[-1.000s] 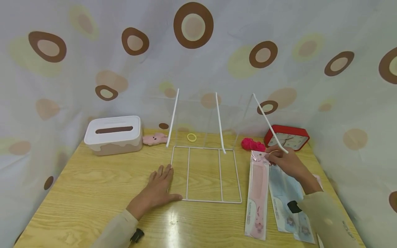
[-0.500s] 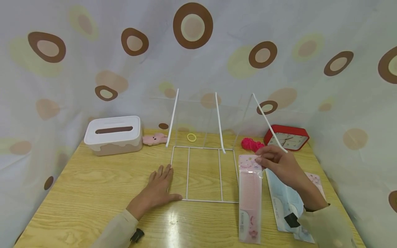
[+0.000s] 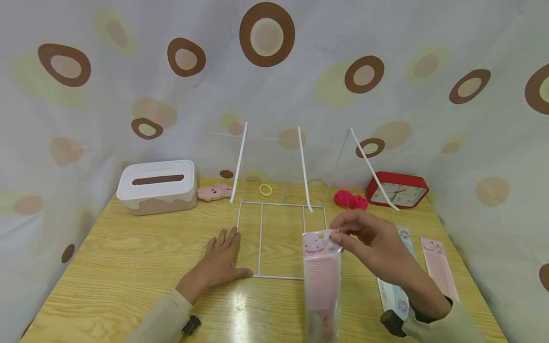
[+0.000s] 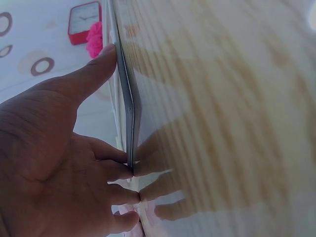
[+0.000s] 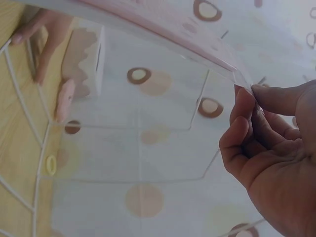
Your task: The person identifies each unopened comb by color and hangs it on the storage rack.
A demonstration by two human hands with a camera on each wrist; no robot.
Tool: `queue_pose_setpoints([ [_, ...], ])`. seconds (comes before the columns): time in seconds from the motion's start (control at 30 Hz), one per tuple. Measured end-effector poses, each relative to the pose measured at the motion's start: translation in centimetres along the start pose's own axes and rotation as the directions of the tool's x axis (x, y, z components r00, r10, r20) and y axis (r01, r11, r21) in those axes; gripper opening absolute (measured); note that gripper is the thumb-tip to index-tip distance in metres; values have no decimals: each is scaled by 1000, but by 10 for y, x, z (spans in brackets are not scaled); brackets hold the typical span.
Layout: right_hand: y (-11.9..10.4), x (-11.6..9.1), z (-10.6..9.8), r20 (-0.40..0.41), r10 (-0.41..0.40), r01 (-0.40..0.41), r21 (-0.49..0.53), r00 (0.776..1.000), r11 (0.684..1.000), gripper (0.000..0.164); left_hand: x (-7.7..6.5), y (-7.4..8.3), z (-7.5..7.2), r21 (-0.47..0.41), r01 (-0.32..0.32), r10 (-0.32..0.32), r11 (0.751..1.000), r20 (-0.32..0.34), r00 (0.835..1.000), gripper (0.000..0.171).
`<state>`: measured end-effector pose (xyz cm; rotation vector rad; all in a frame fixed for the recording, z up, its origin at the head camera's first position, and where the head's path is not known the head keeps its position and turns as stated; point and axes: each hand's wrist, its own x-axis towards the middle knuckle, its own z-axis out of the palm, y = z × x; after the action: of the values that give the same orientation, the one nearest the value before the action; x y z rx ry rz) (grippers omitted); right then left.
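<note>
The right hand [image 3: 372,245] pinches a top corner of a pink comb pack [image 3: 322,281] between thumb and fingers, holding it raised at the right front part of the white wire rack [image 3: 260,238], where it covers some of the bars from the head camera. The pack's lower end runs out of the head view. Only the right wrist view shows the underside of that grip, with the spare fingers curled toward the palm, and the pack nearly edge-on. The left hand [image 3: 218,264] lies spread, grasping nothing, at the rack's left front corner; the left wrist view gives its palm side, thumb and fingertips resting along the frame, and a bend in the bar between them that the head view hides. Right of the rack lie a blue comb pack [image 3: 389,294] and another pink pack [image 3: 441,269]. Behind its right side are pink yarn [image 3: 350,200] and a red clock [image 3: 399,189], both visible to the left wrist camera; the right wrist camera instead catches the tissue box [image 3: 157,190], pink toy [image 3: 213,192] and yellow ring [image 3: 260,191] toward the rack's left and back.
</note>
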<state>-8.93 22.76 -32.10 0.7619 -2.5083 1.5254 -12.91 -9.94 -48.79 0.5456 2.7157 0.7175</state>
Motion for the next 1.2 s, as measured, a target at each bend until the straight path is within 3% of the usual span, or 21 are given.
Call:
queue_pose_setpoints([
  [0.2, -13, 5, 8, -62, -169, 176, 128, 984, 976, 32, -1, 1, -1, 6, 4, -4, 1000, 0, 1000, 106],
  [0.3, -17, 10, 8, -83, -209, 220, 161, 974, 962, 26, -1, 1, 0, 7, 4, -4, 1000, 2, 1000, 106],
  [0.43, -24, 17, 7, -93, -199, 210, 124, 975, 970, 15, -1, 1, 2, 13, 2, -2, 1000, 4, 1000, 106],
  [0.67, -22, 26, 9, -114, -222, 237, 148, 968, 960, 16, 0, -1, 6, 11, 3, -3, 1000, 1, 1000, 106],
  [0.83, -21, 31, 10, -127, -245, 259, 106, 961, 960, 15, 2, -2, 6, 33, -5, 5, 999, -8, 1000, 106],
  [1.03, -23, 35, 13, -143, -286, 295, 50, 948, 954, 32, 4, -2, 3, 42, -8, 8, 999, -13, 1000, 106],
  [1.2, -22, 41, 15, -149, -276, 271, -56, 950, 961, 32, 4, -2, 3, 38, -8, 9, 999, -11, 1000, 106],
])
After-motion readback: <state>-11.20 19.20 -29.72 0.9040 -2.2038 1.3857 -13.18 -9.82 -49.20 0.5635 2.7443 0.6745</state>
